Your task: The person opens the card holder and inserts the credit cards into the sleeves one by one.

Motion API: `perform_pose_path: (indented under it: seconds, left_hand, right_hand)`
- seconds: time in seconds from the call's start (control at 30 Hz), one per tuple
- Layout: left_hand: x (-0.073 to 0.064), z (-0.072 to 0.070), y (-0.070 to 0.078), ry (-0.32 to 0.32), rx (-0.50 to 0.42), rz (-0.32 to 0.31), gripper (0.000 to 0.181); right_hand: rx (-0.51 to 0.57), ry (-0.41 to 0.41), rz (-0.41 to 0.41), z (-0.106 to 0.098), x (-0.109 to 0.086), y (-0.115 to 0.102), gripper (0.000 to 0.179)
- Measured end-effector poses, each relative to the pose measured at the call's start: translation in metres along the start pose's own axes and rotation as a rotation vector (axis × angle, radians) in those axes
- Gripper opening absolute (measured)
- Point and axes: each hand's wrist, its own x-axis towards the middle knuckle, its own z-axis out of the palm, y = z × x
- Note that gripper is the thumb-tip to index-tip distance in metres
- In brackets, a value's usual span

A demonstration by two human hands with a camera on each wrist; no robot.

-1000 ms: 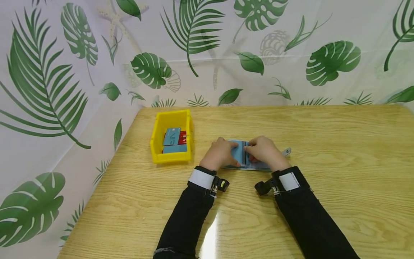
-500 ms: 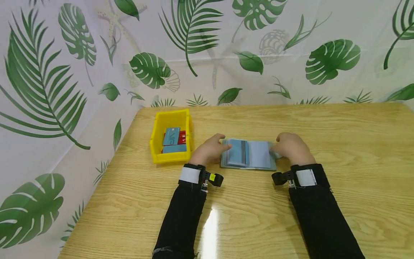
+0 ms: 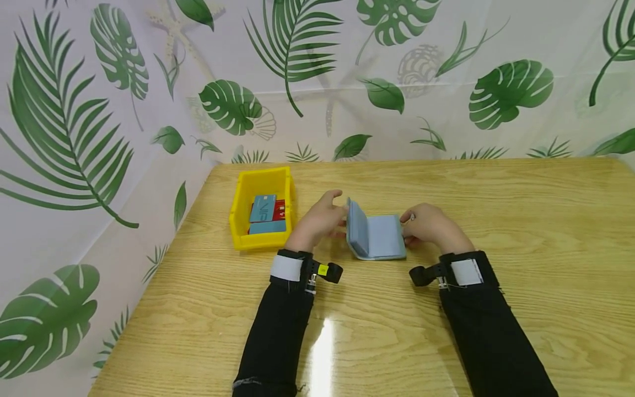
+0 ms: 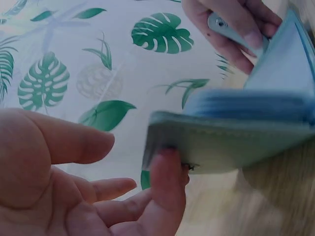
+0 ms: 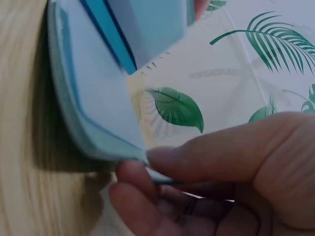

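A light blue card holder (image 3: 386, 237) stands part-way open on the table, its left cover (image 4: 221, 145) tilted up with the stack of clear sleeves (image 4: 246, 105) against its inner side. My left hand (image 3: 319, 219) is at that cover's outer face; in the left wrist view a fingertip (image 4: 165, 169) presses on it while the thumb stays apart. On the other side, my right hand (image 3: 429, 223) pinches the right cover's edge between thumb and fingers, as the right wrist view shows. A snap strap (image 4: 236, 32) lies by the right fingers.
To the left stands a yellow bin (image 3: 263, 241) with blue cards (image 3: 268, 227) and red cards (image 3: 280, 209) inside. Behind the wooden table (image 3: 521, 231) hangs a white cloth (image 3: 317, 121) with a leaf print.
Both hands drew apart from the sleeves to the outer edges. Since then the left cover has swung up from lying flat, and the right hand has shifted left with the right cover.
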Motion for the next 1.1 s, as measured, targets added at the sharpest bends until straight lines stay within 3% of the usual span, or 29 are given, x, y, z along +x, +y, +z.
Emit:
perform_pose_path:
  seconds: [0.1,0.2,0.3,0.37,0.5,0.7,0.8,0.97,1.1]
  left_hand:
    - [0.0,0.008,0.001,-0.03,0.067,0.063,0.049]
    - [0.004,0.021,-0.003,-0.062,0.381,0.143,0.042]
    - [0.009,0.033,-0.009,-0.037,0.713,0.206,0.039]
    - [0.011,0.037,-0.012,-0.016,0.806,0.221,0.041]
    - [0.011,0.04,-0.014,0.006,0.81,0.244,0.042]
    - [0.01,0.041,-0.014,0.014,0.822,0.277,0.041]
    - [0.009,0.042,-0.014,0.015,0.827,0.285,0.041]
    - [0.01,0.043,-0.015,0.026,0.839,0.289,0.04]
    - [0.012,0.04,-0.015,0.032,0.849,0.288,0.041]
  right_hand:
    - [0.103,-0.027,-0.016,0.002,0.001,-0.004,0.04]
    - [0.171,-0.065,-0.037,0.001,-0.002,-0.006,0.048]
    - [0.204,-0.099,-0.044,-0.002,-0.003,-0.006,0.053]
    - [0.211,-0.117,-0.051,-0.003,-0.003,-0.005,0.053]
    - [0.217,-0.098,-0.059,-0.002,-0.001,-0.001,0.045]
    - [0.068,0.047,-0.046,0.012,0.006,-0.005,0.026]
    - [0.035,0.082,-0.045,0.018,0.008,-0.007,0.023]
    - [0.059,0.07,-0.048,0.021,0.013,-0.003,0.023]
    - [0.104,-0.024,-0.011,0.012,0.024,-0.006,0.02]
